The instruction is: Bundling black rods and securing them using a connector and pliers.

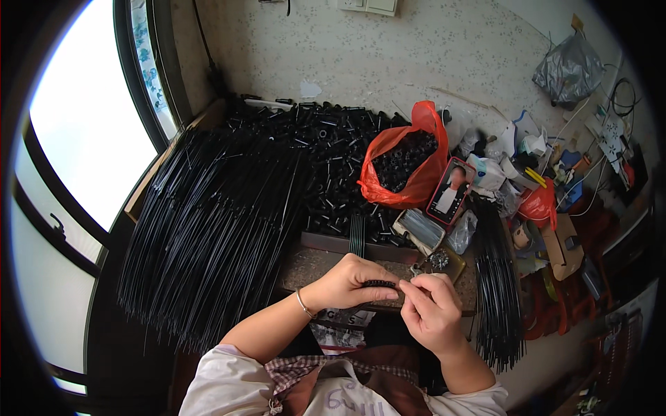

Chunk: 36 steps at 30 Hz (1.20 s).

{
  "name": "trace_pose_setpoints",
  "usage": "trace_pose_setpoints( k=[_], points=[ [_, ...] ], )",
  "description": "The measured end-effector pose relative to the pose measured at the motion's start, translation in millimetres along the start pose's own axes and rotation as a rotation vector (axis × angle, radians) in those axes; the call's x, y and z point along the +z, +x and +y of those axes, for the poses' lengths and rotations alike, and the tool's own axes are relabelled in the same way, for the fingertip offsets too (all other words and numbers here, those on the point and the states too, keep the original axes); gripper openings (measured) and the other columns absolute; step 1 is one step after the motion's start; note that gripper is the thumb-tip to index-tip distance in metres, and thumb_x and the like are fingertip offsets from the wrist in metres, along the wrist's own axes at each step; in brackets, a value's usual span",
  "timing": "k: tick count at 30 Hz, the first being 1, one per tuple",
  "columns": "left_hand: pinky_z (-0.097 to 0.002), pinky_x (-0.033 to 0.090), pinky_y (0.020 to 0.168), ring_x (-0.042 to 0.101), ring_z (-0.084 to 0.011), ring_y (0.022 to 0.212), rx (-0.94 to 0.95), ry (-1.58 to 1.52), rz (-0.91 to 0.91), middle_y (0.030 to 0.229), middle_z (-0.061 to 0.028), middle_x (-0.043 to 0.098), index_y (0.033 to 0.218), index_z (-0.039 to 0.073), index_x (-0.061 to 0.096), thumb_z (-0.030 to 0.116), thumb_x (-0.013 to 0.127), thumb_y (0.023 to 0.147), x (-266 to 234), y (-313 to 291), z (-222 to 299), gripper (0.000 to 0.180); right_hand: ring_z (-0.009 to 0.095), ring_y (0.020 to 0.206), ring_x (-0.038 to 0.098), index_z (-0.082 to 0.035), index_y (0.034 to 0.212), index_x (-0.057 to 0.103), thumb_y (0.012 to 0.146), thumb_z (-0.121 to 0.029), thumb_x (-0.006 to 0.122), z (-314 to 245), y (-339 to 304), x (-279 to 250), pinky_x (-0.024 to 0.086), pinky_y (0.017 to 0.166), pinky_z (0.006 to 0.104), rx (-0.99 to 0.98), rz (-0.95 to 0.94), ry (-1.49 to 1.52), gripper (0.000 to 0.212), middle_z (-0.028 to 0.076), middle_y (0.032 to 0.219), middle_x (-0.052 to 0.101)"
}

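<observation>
My left hand (350,281) is closed, thumb against fingers, around a small bunch of thin black rods (357,234) that stick out beyond the knuckles. A row of small dark ends (379,283) shows between its thumb and forefinger. Right beside that thumb tip, my right hand (433,308) has its thumb and forefinger pinched together at the dark row. Whatever lies in this pinch is too small to make out. Both hands are over the near edge of the worktable (305,267).
Long black rods (215,229) lie in a big pile at left, with another bundle (494,291) at right. Behind are loose black tubular parts (326,156), a red bag (371,184) of small black pieces, a phone (451,191) and an open box (420,229). Clutter fills the far right.
</observation>
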<state>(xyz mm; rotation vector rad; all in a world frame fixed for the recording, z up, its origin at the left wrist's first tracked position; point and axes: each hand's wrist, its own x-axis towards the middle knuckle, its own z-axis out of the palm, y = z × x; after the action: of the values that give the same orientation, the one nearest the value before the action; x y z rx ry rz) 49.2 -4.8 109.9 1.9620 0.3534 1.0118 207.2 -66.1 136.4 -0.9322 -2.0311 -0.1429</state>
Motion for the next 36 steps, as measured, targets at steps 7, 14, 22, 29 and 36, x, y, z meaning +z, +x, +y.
trace_pose_setpoints(
  k=[7,14,22,29,36],
  points=[
    [-0.0268,0.044,0.058,0.056,-0.0258,0.065,0.052,0.063,-0.047,0.071,-0.0125,0.057,0.080,0.000,0.056,0.018,0.060,0.067,3,2,-3,0.023,0.021,0.056,0.048,-0.001,0.077,0.057,0.056,0.005,0.058,11,10,-7,0.041,0.047,0.0267,-0.105,-0.120,0.032,0.021,0.007,0.068,0.049],
    [-0.0295,0.042,0.068,0.054,-0.0262,0.074,0.017,0.089,-0.165,0.079,-0.0125,0.056,0.083,0.002,0.055,0.023,0.058,0.069,4,2,-7,0.026,0.022,0.066,0.049,0.000,0.086,0.053,0.061,0.004,0.055,9,12,-3,0.041,0.056,0.0281,-0.064,-0.115,0.330,0.025,0.009,0.075,0.050],
    [-0.0582,0.018,0.083,0.012,-0.0336,0.117,-0.378,0.795,-0.195,0.125,-0.0165,0.018,0.111,0.012,0.041,0.037,0.057,0.062,34,-49,-55,0.057,0.024,0.067,0.049,-0.001,0.078,0.055,0.058,0.006,0.053,-3,19,-6,0.041,0.058,0.0296,0.006,-0.230,0.223,0.021,0.010,0.076,0.050],
    [-0.0557,0.020,0.084,0.013,-0.0332,0.117,-0.233,1.227,-0.321,0.125,-0.0227,0.015,0.119,0.001,0.024,0.034,0.049,0.059,41,-70,-77,0.073,0.018,0.066,0.053,0.000,0.086,0.054,0.069,-0.005,0.053,-11,13,13,0.043,0.060,0.0252,-0.069,-0.867,1.093,0.018,0.008,0.073,0.053],
    [-0.0489,0.016,0.090,0.017,-0.0281,0.118,-0.194,1.175,-0.467,0.126,-0.0181,0.017,0.120,0.002,0.022,0.030,0.046,0.063,32,-90,-57,0.068,0.026,0.068,0.048,-0.002,0.070,0.057,0.063,-0.005,0.055,143,2,61,0.040,0.059,0.0304,0.451,-0.246,-0.404,0.007,0.009,0.069,0.051]
  ],
)
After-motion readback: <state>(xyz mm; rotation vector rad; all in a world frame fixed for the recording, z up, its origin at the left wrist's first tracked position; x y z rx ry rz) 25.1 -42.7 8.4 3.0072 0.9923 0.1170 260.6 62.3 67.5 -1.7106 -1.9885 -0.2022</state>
